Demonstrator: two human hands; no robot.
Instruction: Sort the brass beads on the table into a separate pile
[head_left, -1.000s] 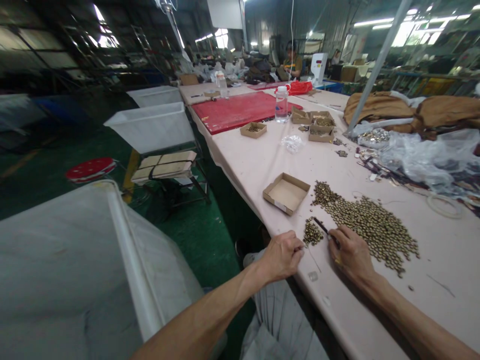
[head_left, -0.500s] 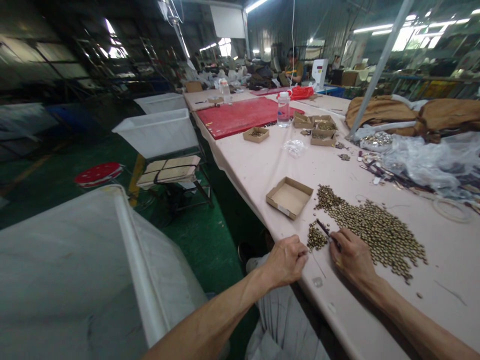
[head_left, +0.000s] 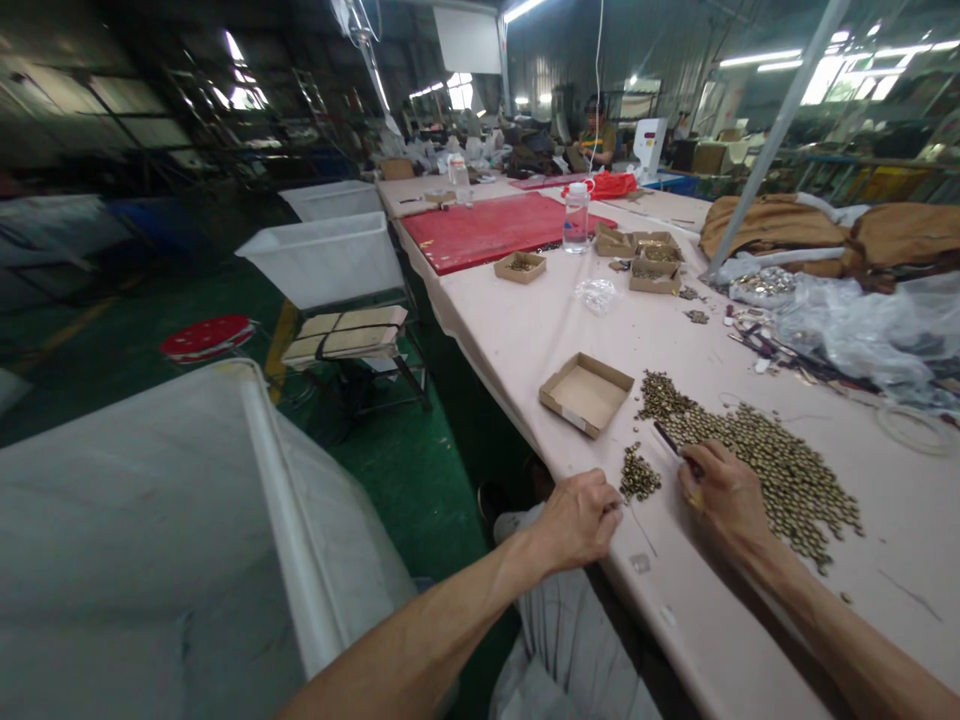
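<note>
My right hand (head_left: 726,490) grips a dark, thin, stick-like tool (head_left: 666,438); its exact kind is not clear. The tool's tip points at the near-left side of a large spread of small brass-coloured metal buttons or studs (head_left: 772,465). A smaller pile of the same pieces (head_left: 639,474) lies between my hands. My left hand (head_left: 581,517) is closed at the table's edge, just left of that small pile. Whatever its fingertips pinch, if anything, is hidden. Beyond the small pile stands a shallow cardboard box (head_left: 589,392) with bare inner bottom showing.
The table's pale cover (head_left: 510,340) carries several small cardboard boxes (head_left: 655,277), a clear bottle (head_left: 576,218) and a red sheet (head_left: 495,232). Plastic bags (head_left: 862,325) and brown fabric (head_left: 787,230) lie right. White bins (head_left: 255,500) stand left. A person (head_left: 600,140) sits far back.
My right hand has moved away from the small pile, rightward, and the tool tip is now by the large spread. My left hand stays in nearly the same place. The view has shifted slightly.
</note>
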